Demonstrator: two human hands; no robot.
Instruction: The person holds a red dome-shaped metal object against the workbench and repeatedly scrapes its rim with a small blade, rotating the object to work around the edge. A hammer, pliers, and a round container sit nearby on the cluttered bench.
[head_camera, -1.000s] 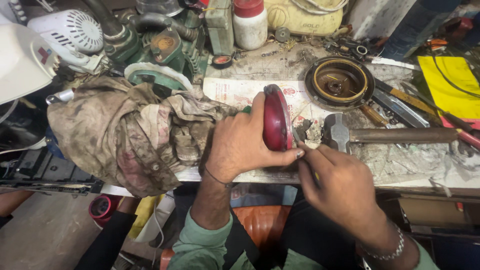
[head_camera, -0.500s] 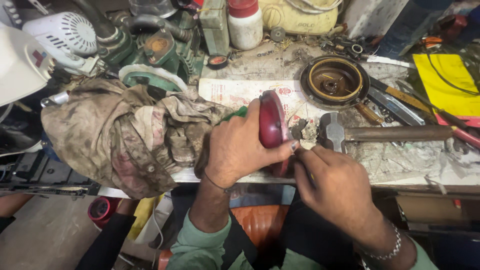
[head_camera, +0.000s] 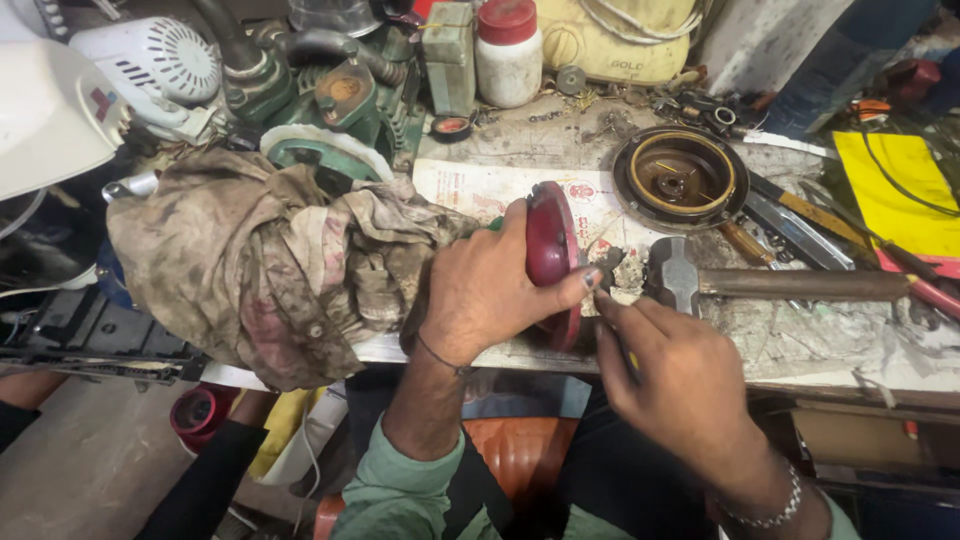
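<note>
Two hands at the near edge of a cluttered workbench (head_camera: 800, 330), covered with stained paper. Largest item: grimy crumpled rag (head_camera: 270, 260), heaped left of the work, touching the left wrist side. Behind it a green motor housing (head_camera: 340, 110); farther right a round black pan-like part (head_camera: 680, 178); a hammer (head_camera: 700, 282) lies with its handle running right, head just beside the work. Left hand (head_camera: 480, 290) is wrapped closed over the top of a dark red disc-shaped part (head_camera: 552, 250), which stands on edge, flat faces pointing left and right, thumb tip over its right face. Right hand (head_camera: 680, 385) sits just right of and below the disc, fingers pinched shut on a thin tool; its tip is hidden, cannot tell what it is. The disc lies up-left of the right-hand pinch, with the left hand nearer
</note>
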